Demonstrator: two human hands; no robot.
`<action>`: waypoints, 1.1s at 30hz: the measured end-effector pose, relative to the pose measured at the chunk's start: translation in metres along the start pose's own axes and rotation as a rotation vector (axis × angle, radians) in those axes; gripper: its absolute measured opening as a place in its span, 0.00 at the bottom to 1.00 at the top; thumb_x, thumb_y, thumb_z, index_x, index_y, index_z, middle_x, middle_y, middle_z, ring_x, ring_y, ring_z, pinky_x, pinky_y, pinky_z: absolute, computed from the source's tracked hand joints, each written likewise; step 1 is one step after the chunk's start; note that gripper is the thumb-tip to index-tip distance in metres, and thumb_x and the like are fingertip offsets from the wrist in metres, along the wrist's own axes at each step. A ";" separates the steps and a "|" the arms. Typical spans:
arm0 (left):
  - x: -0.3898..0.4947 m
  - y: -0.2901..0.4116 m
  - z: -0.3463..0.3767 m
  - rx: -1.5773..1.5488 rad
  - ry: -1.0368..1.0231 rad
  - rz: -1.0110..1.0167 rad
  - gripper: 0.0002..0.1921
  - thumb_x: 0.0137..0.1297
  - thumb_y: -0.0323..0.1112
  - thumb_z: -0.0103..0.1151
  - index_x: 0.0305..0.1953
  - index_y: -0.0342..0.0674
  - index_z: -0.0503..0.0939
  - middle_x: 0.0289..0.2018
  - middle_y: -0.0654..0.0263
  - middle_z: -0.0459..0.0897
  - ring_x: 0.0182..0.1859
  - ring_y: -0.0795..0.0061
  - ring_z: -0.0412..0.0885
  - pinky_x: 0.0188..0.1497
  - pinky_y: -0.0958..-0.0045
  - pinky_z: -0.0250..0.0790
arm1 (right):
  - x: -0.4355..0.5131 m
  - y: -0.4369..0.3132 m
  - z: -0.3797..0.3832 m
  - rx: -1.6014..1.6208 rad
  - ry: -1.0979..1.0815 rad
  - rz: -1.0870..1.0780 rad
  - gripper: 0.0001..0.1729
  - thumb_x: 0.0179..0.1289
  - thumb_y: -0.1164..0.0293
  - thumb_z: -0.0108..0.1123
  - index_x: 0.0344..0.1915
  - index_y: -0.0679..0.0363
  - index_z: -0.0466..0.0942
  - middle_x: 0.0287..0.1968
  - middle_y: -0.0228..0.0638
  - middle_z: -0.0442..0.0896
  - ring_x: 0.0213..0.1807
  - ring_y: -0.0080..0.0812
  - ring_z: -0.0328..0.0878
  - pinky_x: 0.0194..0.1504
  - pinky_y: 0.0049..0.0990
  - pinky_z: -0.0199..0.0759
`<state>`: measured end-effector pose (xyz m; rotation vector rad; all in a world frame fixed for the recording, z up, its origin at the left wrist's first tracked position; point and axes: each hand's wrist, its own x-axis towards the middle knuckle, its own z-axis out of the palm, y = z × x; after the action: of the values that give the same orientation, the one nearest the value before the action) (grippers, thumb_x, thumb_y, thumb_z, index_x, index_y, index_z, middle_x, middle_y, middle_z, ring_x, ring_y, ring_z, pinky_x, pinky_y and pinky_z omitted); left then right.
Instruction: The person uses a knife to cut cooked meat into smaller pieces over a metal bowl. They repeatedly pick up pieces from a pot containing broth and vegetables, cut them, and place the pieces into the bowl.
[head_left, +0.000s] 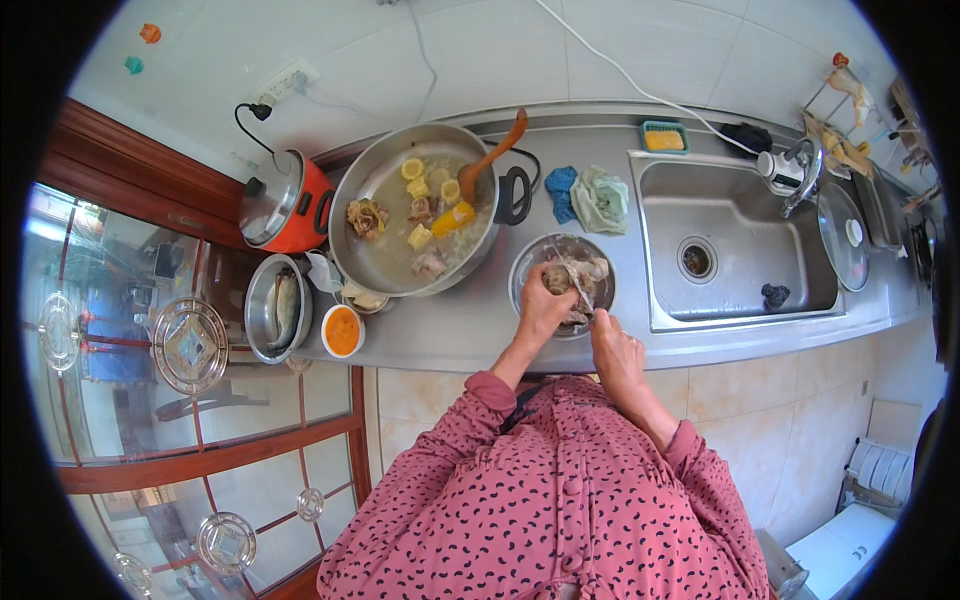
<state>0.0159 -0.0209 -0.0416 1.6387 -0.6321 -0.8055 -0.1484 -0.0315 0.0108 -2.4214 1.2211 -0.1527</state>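
A round metal bowl (609, 259) stands on the counter right before me, with pieces of cooked meat on the bone (596, 268) inside. My left hand (541, 306) grips a chunk of meat (556, 279) at the bowl's left side. From the near right, my right hand (618, 351) holds a knife (576, 281) by its handle, which the fingers mostly cover. The thin blade slants up and left over the bowl, against or just above the meat; contact cannot be made out.
Left of the bowl is a large pan (379, 259) holding broth, corn and meat, with a wooden spoon (487, 161) in it. Farther left are a red cooker (296, 225), a bowl with fish (286, 307) and an orange-filled cup (343, 331). Cloths (600, 199) and a sink (739, 217) lie right.
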 end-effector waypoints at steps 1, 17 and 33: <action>-0.002 0.006 -0.001 0.030 0.016 0.009 0.29 0.47 0.38 0.69 0.50 0.26 0.74 0.45 0.49 0.81 0.48 0.60 0.81 0.52 0.67 0.71 | 0.002 0.001 0.001 0.017 -0.005 -0.011 0.04 0.67 0.74 0.46 0.42 0.57 0.64 0.35 0.43 0.79 0.33 0.53 0.83 0.31 0.48 0.76; 0.009 -0.003 -0.010 -0.354 0.045 -0.226 0.24 0.58 0.37 0.65 0.52 0.30 0.74 0.44 0.61 0.81 0.43 0.73 0.83 0.42 0.72 0.78 | 0.014 0.032 -0.004 0.268 0.113 -0.064 0.12 0.70 0.65 0.55 0.43 0.59 0.67 0.27 0.51 0.80 0.29 0.58 0.78 0.28 0.50 0.67; 0.016 0.002 -0.017 -0.573 -0.185 -0.432 0.24 0.66 0.50 0.60 0.52 0.34 0.74 0.47 0.57 0.81 0.46 0.64 0.83 0.44 0.57 0.82 | 0.041 0.062 0.017 0.620 -0.110 -0.027 0.16 0.70 0.63 0.57 0.44 0.65 0.70 0.18 0.47 0.76 0.19 0.50 0.75 0.21 0.40 0.63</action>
<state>0.0393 -0.0238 -0.0402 1.1851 -0.1355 -1.3245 -0.1650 -0.0908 -0.0341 -1.8777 0.9188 -0.3450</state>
